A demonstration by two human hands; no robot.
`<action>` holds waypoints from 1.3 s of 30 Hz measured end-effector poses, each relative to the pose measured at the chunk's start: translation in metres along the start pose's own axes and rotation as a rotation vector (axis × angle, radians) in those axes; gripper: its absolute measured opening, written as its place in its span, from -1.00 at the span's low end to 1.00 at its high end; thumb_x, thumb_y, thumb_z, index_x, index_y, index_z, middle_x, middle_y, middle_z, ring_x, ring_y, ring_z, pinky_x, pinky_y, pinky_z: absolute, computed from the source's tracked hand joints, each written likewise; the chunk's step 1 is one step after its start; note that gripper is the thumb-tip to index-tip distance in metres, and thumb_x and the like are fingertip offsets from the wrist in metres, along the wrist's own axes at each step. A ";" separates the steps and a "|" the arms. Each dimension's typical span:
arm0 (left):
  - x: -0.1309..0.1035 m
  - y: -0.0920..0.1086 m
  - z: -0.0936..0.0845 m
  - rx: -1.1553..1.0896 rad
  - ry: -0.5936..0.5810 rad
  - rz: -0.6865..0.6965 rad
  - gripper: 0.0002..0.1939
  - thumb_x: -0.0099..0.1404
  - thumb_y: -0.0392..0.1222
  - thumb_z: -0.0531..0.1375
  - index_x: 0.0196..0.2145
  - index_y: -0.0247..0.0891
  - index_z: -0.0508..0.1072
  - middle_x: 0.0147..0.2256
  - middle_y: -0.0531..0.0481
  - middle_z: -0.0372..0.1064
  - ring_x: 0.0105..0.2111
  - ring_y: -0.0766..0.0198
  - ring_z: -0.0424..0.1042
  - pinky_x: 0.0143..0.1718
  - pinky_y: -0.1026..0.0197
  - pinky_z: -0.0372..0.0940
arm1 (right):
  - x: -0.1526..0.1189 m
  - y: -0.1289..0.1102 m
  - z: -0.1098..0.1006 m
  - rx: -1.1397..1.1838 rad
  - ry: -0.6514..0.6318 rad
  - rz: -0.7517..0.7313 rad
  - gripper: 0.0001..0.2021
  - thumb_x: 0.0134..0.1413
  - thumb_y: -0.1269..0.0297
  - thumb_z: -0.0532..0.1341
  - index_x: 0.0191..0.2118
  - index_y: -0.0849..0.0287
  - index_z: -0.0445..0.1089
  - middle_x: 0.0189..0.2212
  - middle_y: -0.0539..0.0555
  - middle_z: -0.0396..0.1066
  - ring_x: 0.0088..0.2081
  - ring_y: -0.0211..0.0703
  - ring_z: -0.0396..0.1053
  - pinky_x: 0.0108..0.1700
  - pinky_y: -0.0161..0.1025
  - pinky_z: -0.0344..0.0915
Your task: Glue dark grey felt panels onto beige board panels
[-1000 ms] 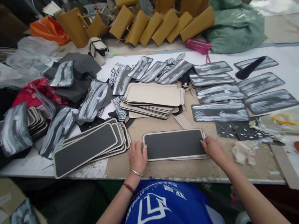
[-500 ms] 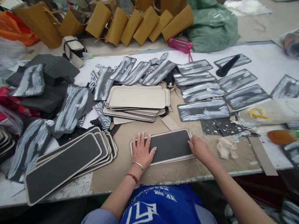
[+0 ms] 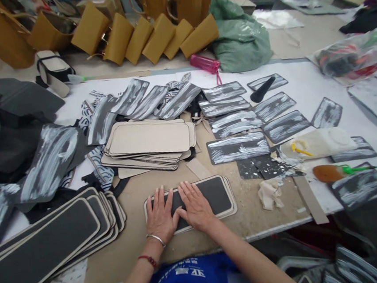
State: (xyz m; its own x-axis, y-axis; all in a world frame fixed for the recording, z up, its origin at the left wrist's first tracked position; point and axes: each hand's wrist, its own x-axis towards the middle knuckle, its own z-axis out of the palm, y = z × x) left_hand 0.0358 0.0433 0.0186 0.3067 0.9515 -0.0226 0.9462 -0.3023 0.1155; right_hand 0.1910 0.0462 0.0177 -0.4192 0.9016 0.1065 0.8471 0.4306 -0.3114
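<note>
In front of me lies a dark grey panel with a beige border (image 3: pixel 215 194), on top of at least one more like it. My left hand (image 3: pixel 161 213) rests flat on its left part, fingers stretched out. Beside it, my right hand (image 3: pixel 195 205) presses flat on the middle, the thumbs close together. Neither hand grips anything. Behind the hands is a stack of beige panels (image 3: pixel 150 137). To the left, more grey panels with beige borders (image 3: pixel 57 232) lie fanned in a pile.
Glue-streaked grey pieces (image 3: pixel 237 148) spread behind and to the right. A glue bottle with a yellow nozzle (image 3: pixel 322 143), an amber bottle with a green tip (image 3: pixel 330 173) and a crumpled rag (image 3: pixel 269 194) lie at right. Mustard bags (image 3: pixel 158 37) line the back.
My right hand has left the panel's right edge and now lies flat on its middle, next to my left. My left hand stays on the left part. The view has shifted right.
</note>
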 end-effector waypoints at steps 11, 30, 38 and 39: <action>0.003 0.000 -0.002 -0.001 -0.021 -0.011 -0.41 0.18 0.00 0.07 0.14 -0.26 0.16 0.18 -0.31 -0.01 0.19 -0.09 -0.05 0.14 -0.20 -0.11 | -0.027 0.066 -0.035 -0.125 -0.045 0.137 -0.33 0.12 0.07 0.04 0.24 0.33 -0.12 0.23 0.26 -0.11 0.25 0.07 -0.25 0.20 0.08 -0.16; 0.004 0.002 -0.006 -0.043 -0.072 -0.045 -0.35 0.16 0.03 0.10 0.17 -0.19 0.08 0.22 -0.25 -0.09 0.22 -0.04 -0.11 0.17 -0.15 -0.18 | -0.026 0.073 -0.025 -0.143 -0.030 0.103 -0.32 0.09 0.07 0.04 0.25 0.32 -0.15 0.20 0.31 -0.04 0.22 0.14 -0.16 0.16 0.15 -0.14; 0.000 0.002 -0.004 -0.078 -0.007 -0.056 -0.40 0.23 0.04 0.02 0.19 -0.16 0.03 0.22 -0.23 -0.09 0.22 -0.01 -0.14 0.17 -0.13 -0.17 | -0.016 0.048 -0.034 -0.217 0.067 0.033 -0.33 0.13 0.08 0.01 0.25 0.38 -0.17 0.19 0.35 -0.03 0.23 0.14 -0.18 0.17 0.17 -0.18; 0.000 0.002 -0.004 -0.085 -0.002 -0.060 -0.40 0.23 0.04 0.01 0.19 -0.15 0.02 0.22 -0.22 -0.10 0.23 0.00 -0.15 0.17 -0.14 -0.17 | -0.013 0.041 -0.033 -0.207 0.067 -0.002 -0.33 0.13 0.09 0.01 0.25 0.37 -0.18 0.19 0.34 -0.04 0.23 0.13 -0.19 0.17 0.15 -0.18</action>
State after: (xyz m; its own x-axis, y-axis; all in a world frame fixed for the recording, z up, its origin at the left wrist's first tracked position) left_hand 0.0371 0.0429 0.0229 0.2502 0.9676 -0.0340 0.9507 -0.2390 0.1974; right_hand 0.2415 0.0538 0.0343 -0.4038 0.8985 0.1720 0.8983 0.4251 -0.1114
